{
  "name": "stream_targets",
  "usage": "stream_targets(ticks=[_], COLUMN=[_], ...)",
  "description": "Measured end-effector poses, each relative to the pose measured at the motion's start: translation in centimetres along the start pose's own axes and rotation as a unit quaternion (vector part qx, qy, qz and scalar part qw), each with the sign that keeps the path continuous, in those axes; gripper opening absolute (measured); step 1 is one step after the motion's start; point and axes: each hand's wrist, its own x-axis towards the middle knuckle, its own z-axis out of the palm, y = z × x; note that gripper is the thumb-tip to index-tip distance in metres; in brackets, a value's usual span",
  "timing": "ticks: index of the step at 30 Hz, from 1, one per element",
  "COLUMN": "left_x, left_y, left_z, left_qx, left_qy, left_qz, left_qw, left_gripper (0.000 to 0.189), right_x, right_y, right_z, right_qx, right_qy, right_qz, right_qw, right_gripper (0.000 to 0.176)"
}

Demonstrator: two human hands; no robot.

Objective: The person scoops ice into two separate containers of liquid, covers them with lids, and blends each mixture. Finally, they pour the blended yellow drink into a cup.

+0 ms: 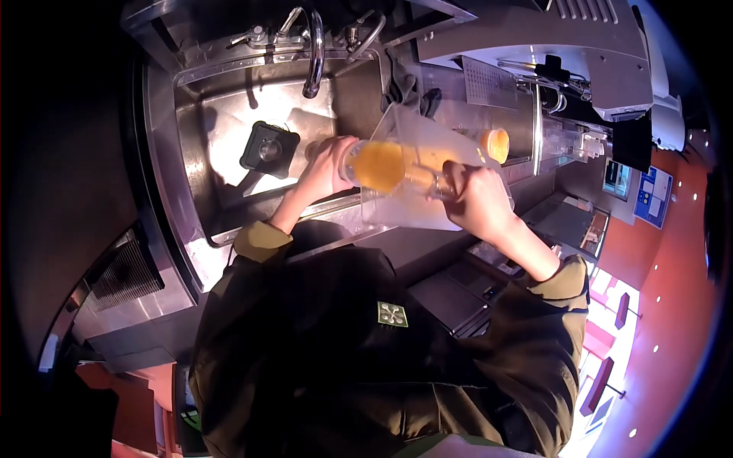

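Note:
My left hand (pixel 330 166) is closed around a clear cup (pixel 347 165) that shows orange contents at the jug's wide mouth. My right hand (pixel 481 197) has its fingers wrapped round the handle side of a large translucent blender jug (pixel 412 214). The jug lies tilted, its mouth toward the cup, with orange drink visible through its wall. Cup and jug overlap in this view, near the sink's right edge. In the sink rests a black square lid (pixel 269 149) with a clear round centre.
The steel sink (pixel 187 137) lies at the left, with a curved faucet (pixel 314 57) over its far side. A second cup of orange drink (pixel 497 144) stands on the counter beyond the jug. Dark cloth (pixel 405 85) lies beside the sink. Machines line the back right.

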Motion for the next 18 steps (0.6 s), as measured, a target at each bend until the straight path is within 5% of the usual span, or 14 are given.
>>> stream_targets(ticks=[18], left_x=[0.5], left_y=[-0.1], left_z=[0.0], left_qx=[-0.019], left_qy=[0.084], left_qz=[0.004], left_qw=[0.996], left_gripper=[0.074], right_x=[1.6], right_y=[-0.7], right_z=[-0.8], right_qx=[0.022], right_qy=[-0.022], right_qz=[0.041], right_qw=[0.999], right_gripper=[0.019])
